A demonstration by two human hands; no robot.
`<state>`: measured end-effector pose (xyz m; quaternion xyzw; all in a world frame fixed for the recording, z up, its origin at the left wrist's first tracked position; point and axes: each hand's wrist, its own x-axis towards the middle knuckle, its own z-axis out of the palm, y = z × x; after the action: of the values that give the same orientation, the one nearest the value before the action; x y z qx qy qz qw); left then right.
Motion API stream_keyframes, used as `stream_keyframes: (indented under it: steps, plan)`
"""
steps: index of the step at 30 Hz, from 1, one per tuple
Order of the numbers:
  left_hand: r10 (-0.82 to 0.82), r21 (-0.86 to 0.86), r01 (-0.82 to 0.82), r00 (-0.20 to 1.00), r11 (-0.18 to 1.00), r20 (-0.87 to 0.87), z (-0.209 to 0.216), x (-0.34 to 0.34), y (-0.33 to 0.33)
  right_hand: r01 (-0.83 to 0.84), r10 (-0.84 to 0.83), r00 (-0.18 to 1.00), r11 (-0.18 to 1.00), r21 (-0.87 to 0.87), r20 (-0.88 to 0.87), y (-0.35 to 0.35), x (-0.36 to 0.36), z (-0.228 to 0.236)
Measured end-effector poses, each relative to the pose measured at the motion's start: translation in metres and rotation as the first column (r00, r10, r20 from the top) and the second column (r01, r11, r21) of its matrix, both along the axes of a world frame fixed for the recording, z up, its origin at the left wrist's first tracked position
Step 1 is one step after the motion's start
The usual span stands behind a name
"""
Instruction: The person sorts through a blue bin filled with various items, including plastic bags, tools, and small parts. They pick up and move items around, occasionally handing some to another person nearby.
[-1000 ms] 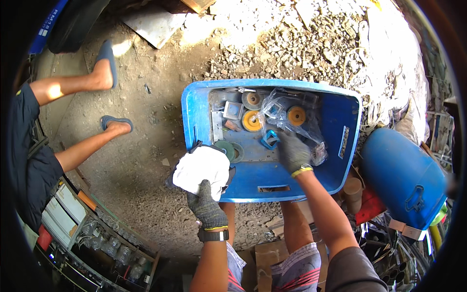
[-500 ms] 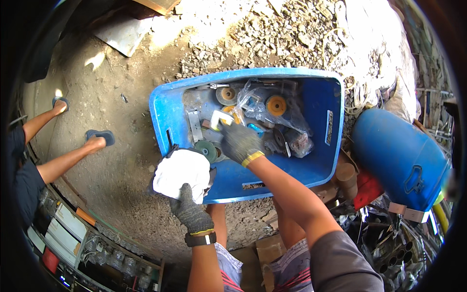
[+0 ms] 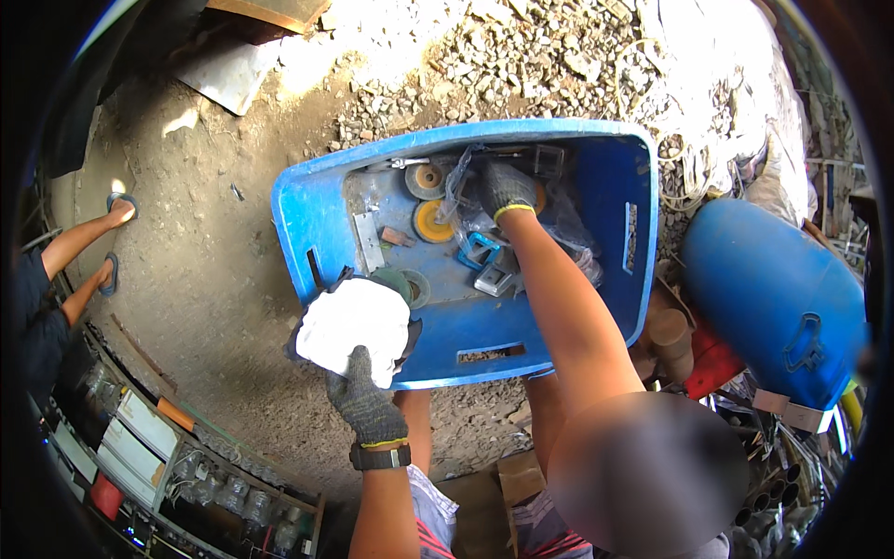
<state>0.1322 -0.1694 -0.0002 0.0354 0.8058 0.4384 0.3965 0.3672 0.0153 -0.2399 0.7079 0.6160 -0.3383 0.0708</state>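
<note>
My left hand (image 3: 366, 401), in a dark knit glove, grips a white, cloth-like bundle (image 3: 356, 326) with dark material under it, over the near left corner of a blue plastic bin (image 3: 433, 373). My thumb lies on top; the other fingers are hidden beneath. Gloved alike, my right hand (image 3: 506, 189) reaches down at the far side of the bin, against a clear plastic bag (image 3: 563, 228); its fingers are hidden. Nearby lie a yellow grinding disc (image 3: 432, 222), a tan-centred disc (image 3: 426, 180), a blue frame-like piece (image 3: 478, 250) and a grey metal piece (image 3: 494, 279).
A flat metal strip (image 3: 369, 242) and a green disc (image 3: 392, 281) lie at the bin's left. A blue drum (image 3: 768, 293) stands to the right, gravel (image 3: 521, 65) beyond. At far left is another person's sandalled foot (image 3: 121, 210), with shelves (image 3: 130, 447) below.
My right hand has moved from the bin's middle to its far side, uncovering the blue and grey pieces. My left hand keeps the bundle. The other person's nearer foot has shifted left.
</note>
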Motion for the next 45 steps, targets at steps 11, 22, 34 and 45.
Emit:
stream_keyframes:
  steps: [11, 22, 34, 45]
  plan:
    - [0.034, -0.047, -0.034, 0.999, 0.998, -0.008, -0.010, 0.006, -0.013, -0.265, 0.288, 0.955, 0.937, -0.228, 0.069, -0.109, 0.076, 0.131]
    - [-0.021, -0.031, 0.019, 0.998, 0.999, -0.051, -0.021, 0.005, -0.019, 0.398, -0.901, -0.330, 0.138, -0.907, -0.282, 0.005, -0.049, -0.022]
    - [0.008, -0.023, -0.009, 1.000, 1.000, -0.014, -0.006, 0.007, -0.010, 0.783, -0.626, 0.024, 0.496, -0.374, -0.780, -0.005, -0.076, 0.058]
    - [0.136, 0.000, -0.136, 0.989, 0.991, 0.052, 0.031, -0.045, -0.028, 0.839, -0.640, 0.422, 0.544, 0.010, -0.643, -0.098, 0.023, 0.319]
